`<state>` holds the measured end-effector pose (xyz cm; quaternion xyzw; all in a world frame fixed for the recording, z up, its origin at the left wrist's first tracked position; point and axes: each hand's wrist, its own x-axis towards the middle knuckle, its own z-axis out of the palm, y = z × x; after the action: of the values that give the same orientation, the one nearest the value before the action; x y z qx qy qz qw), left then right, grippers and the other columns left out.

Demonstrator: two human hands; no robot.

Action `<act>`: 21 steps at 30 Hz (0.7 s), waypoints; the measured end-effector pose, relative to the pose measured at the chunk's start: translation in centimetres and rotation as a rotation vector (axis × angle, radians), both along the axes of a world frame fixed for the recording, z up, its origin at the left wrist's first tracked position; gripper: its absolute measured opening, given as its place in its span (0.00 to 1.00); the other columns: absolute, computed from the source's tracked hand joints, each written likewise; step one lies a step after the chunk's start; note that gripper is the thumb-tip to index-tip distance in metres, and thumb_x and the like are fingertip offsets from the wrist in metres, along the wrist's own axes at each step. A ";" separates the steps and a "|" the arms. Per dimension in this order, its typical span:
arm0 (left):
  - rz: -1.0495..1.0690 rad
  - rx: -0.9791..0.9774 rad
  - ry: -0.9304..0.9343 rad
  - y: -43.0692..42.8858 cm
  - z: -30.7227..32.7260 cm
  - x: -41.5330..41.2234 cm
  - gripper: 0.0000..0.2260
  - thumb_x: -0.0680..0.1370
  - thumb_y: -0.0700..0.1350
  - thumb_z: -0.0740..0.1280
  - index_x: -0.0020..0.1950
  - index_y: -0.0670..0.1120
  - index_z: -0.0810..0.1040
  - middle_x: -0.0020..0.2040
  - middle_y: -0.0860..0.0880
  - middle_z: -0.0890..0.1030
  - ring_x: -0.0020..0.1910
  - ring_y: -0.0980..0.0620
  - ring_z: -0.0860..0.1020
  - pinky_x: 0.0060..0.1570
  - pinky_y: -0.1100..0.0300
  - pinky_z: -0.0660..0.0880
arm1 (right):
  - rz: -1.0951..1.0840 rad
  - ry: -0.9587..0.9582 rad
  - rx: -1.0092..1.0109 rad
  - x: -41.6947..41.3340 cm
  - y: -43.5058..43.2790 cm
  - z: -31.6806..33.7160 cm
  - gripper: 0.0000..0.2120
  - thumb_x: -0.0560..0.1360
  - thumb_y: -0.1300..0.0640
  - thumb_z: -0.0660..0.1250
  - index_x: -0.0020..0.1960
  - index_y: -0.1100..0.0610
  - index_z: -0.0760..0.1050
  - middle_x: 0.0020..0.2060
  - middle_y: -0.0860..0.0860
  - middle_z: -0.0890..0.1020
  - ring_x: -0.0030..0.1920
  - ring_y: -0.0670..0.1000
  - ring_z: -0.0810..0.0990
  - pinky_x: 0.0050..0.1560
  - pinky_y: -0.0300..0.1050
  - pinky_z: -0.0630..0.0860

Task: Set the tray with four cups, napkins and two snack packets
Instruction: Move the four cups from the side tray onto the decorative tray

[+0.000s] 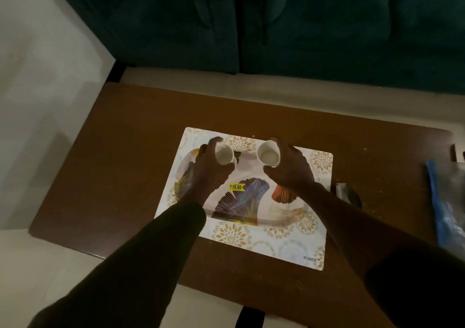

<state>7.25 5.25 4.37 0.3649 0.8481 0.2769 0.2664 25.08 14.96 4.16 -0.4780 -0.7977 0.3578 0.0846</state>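
Both grips hold cups [268, 153], seemingly.

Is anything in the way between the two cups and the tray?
Nothing visible. The left hand holds one white cup and the right hand holds another cup, both over the far part of the tray. The tray below shows only a yellow price sticker.

Both forearms reach forward side by side. The left hand [210, 163] curls its fingers [216, 140] around something small, palm turned inward. The right hand [289, 166] mirrors it, fingers closed in a similar grip.
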 end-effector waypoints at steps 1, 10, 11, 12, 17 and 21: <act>-0.047 -0.029 0.017 -0.1 -0.3 -0.3 0.27 0.69 0.45 0.75 0.67 0.51 0.71 0.60 0.47 0.76 0.58 0.47 0.75 0.47 0.60 0.67 | 0.032 -0.011 -0.011 -0.4 0.0 -0.4 0.32 0.66 0.54 0.73 0.67 0.49 0.64 0.58 0.54 0.79 0.55 0.58 0.79 0.49 0.51 0.77; -0.357 -0.203 0.116 0.3 -1.8 -1.6 0.31 0.69 0.35 0.70 0.69 0.55 0.69 0.67 0.51 0.74 0.65 0.45 0.73 0.60 0.42 0.72 | 0.166 -0.173 -0.041 -2.5 0.0 -3.0 0.33 0.64 0.51 0.74 0.66 0.50 0.65 0.56 0.53 0.79 0.53 0.56 0.80 0.46 0.48 0.75; -0.345 -0.200 0.119 0.3 -1.8 -1.6 0.32 0.69 0.36 0.71 0.70 0.54 0.67 0.66 0.50 0.75 0.64 0.45 0.73 0.59 0.42 0.72 | 0.170 -0.182 -0.038 -2.6 0.0 -3.0 0.33 0.64 0.51 0.74 0.66 0.50 0.65 0.56 0.53 0.79 0.53 0.56 0.80 0.46 0.48 0.76; -0.341 -0.198 0.123 0.4 -1.9 -1.6 0.33 0.69 0.36 0.72 0.70 0.53 0.66 0.65 0.49 0.76 0.64 0.44 0.73 0.59 0.42 0.73 | 0.164 -0.192 -0.039 -2.8 -0.1 -3.0 0.33 0.65 0.50 0.74 0.66 0.51 0.65 0.56 0.54 0.79 0.53 0.57 0.80 0.46 0.48 0.75; -0.422 -0.228 0.182 0.6 -1.9 -1.9 0.41 0.67 0.42 0.77 0.75 0.52 0.59 0.73 0.48 0.66 0.69 0.43 0.67 0.61 0.42 0.70 | 0.093 -0.258 -0.077 -3.8 -0.5 -2.6 0.35 0.69 0.35 0.69 0.68 0.53 0.62 0.56 0.57 0.80 0.53 0.58 0.81 0.47 0.49 0.78; -0.277 -0.227 0.287 -0.2 -2.4 -2.1 0.43 0.63 0.62 0.76 0.73 0.52 0.64 0.68 0.45 0.65 0.67 0.42 0.68 0.60 0.43 0.70 | 0.174 -0.237 -0.004 -3.6 -0.3 -1.8 0.27 0.76 0.40 0.61 0.69 0.52 0.64 0.61 0.58 0.77 0.57 0.59 0.79 0.51 0.50 0.76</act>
<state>5.16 5.08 2.00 0.4812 0.8447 0.0859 0.2180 21.48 14.70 2.36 -0.4461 -0.8398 0.3065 -0.0425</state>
